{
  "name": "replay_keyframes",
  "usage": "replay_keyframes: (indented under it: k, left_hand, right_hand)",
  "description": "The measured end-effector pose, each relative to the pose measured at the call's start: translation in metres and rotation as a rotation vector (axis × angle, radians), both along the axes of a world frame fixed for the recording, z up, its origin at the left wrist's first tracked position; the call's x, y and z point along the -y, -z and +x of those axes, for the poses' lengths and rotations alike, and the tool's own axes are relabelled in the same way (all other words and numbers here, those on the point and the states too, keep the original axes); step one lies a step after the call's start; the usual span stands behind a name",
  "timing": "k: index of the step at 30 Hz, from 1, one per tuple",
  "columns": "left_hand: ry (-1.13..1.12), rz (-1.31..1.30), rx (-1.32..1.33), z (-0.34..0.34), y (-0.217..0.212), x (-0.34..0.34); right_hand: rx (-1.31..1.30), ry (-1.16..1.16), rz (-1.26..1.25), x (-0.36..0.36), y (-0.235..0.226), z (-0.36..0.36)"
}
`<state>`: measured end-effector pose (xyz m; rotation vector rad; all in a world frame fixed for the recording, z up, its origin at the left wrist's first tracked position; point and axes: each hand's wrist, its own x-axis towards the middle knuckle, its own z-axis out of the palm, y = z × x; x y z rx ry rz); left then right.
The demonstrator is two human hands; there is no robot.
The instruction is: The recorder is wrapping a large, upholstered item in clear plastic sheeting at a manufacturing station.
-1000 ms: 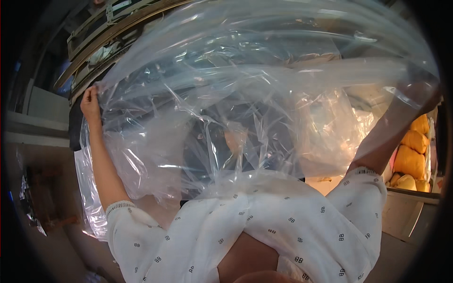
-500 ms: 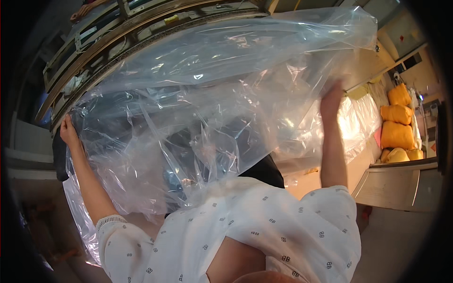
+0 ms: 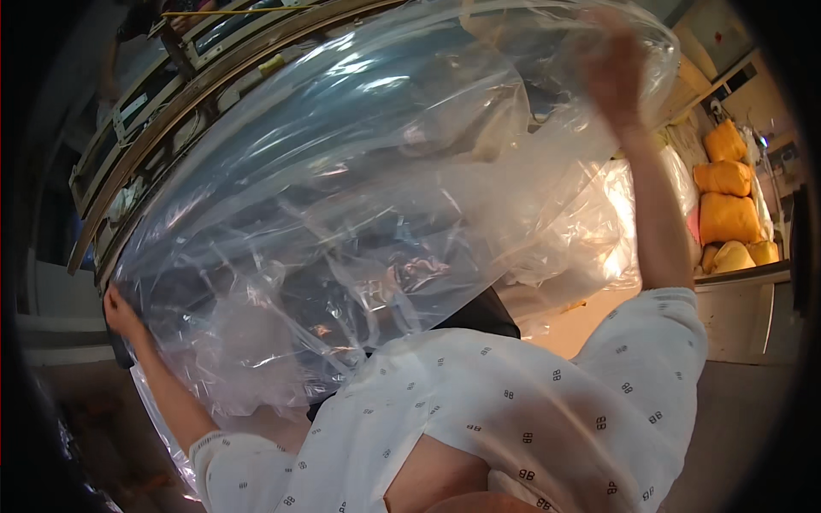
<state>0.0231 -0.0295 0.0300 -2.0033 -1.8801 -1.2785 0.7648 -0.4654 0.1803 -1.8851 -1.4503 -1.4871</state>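
A large sheet of clear plastic film [image 3: 325, 197] spreads across the space before me, wrinkled near my body and billowing at its far side. At the left end of the film, my left hand [image 3: 122, 312] is closed on its edge. My right hand [image 3: 612, 73] is raised at the far right corner of the film, smeared by motion. Whether its fingers grip the film cannot be made out.
Past the film runs a long machine frame [image 3: 184, 90] with rails. On the right, stacked orange bundles [image 3: 729, 218] stand beside more shiny plastic film [image 3: 620, 222]. Part of another person [image 3: 192, 13] shows at the upper left.
My right hand has moved farther away and slightly right. The film's far side has lifted and billowed. My left hand has dropped a little toward me, still holding the edge.
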Motion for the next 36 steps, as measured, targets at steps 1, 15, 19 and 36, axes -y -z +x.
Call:
replay_keyframes:
  k: [1, 15, 19, 36]
  left_hand:
    - [0.021, 0.033, -0.092, -0.033, 0.000, 0.007]
    - [-0.228, -0.045, -0.269, -0.128, 0.021, -0.014]
    - [-0.172, -0.038, -0.279, -0.141, 0.026, -0.019]
    - [-0.019, -0.243, 0.387, -0.173, -0.052, 0.097]
  right_hand:
    - [-0.063, -0.063, -0.415, -0.022, 0.018, -0.042]
    - [-0.408, -0.006, -0.362, -0.128, 0.091, -0.011]
    - [-0.429, -0.311, -0.407, -0.146, 0.108, 0.019]
    - [-1.038, -0.233, -0.581, -0.166, 0.107, 0.021]
